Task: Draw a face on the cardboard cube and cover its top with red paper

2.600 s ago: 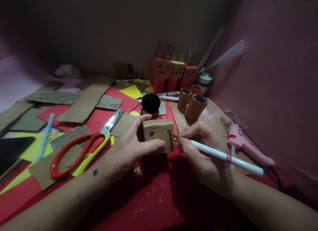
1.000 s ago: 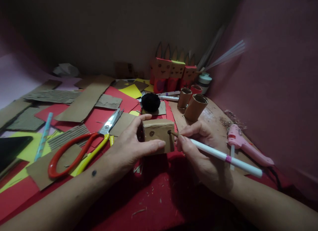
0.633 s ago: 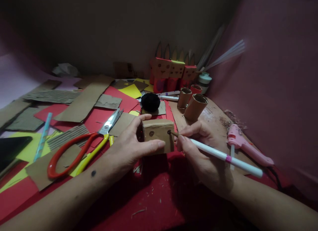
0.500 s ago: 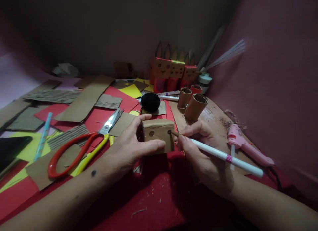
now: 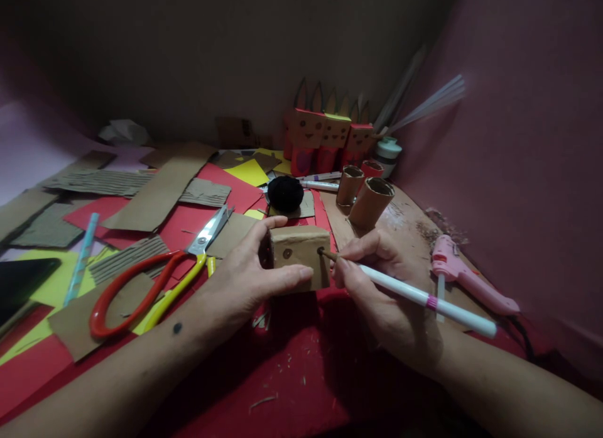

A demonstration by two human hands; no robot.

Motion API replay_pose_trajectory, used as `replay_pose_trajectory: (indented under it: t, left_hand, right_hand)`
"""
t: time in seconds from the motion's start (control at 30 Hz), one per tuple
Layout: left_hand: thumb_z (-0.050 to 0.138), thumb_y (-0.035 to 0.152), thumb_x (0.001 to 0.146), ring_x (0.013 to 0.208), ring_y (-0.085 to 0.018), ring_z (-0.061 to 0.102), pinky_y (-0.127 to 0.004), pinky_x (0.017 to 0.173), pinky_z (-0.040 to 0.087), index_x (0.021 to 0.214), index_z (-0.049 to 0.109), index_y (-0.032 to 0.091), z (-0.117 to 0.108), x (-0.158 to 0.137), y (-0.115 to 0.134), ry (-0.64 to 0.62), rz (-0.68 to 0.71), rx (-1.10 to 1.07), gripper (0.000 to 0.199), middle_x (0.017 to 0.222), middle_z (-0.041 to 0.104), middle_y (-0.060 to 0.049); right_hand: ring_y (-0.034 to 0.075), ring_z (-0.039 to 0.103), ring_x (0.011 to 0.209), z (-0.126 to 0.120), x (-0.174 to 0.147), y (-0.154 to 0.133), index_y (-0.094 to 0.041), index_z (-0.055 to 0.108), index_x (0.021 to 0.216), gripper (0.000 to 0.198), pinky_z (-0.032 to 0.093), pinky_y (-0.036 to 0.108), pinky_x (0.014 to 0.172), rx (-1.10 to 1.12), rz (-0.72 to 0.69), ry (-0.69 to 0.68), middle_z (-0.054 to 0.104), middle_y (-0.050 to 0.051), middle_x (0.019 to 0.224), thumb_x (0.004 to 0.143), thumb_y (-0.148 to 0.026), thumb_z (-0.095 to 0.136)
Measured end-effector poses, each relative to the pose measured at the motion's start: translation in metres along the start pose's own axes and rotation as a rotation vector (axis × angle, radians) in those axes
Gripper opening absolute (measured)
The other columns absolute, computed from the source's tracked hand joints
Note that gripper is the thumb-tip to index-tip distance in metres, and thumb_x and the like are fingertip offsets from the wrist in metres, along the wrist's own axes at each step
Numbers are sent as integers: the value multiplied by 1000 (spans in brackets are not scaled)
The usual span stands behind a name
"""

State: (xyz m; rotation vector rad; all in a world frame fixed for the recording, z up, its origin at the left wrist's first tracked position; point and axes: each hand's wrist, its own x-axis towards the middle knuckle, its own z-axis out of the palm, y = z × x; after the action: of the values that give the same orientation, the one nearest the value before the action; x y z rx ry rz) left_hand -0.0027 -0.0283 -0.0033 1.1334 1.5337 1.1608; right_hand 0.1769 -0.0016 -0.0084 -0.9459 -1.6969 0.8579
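The left hand (image 5: 249,268) clamps its grip around a brown cardboard box (image 5: 306,242). The right hand (image 5: 384,309) pinches a slim white, purple-banded marker (image 5: 400,286), tip at a dark circle (image 5: 321,251).

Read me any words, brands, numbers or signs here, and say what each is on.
None can be read.
Cardboard at the back: dark marks, too dim and blurred.
White marker in the right hand: a purple band, no legible lettering.
Cardboard box in the left hand: drawn eye-like marks, not letters.
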Motion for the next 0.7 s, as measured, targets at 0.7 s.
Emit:
replay_pose_trajectory:
  t: [0.7]
  left_hand:
    - [85, 40, 63, 101, -35, 72, -42, 79, 61, 131, 58, 26, 0, -1, 2, -19, -9, -31, 75, 105, 76, -7]
  right_hand:
    - [10, 47, 42, -2, 1, -5, -22, 56, 73, 10, 37, 22, 38, 30, -15, -19, 54, -5, 55, 82, -23, 61]
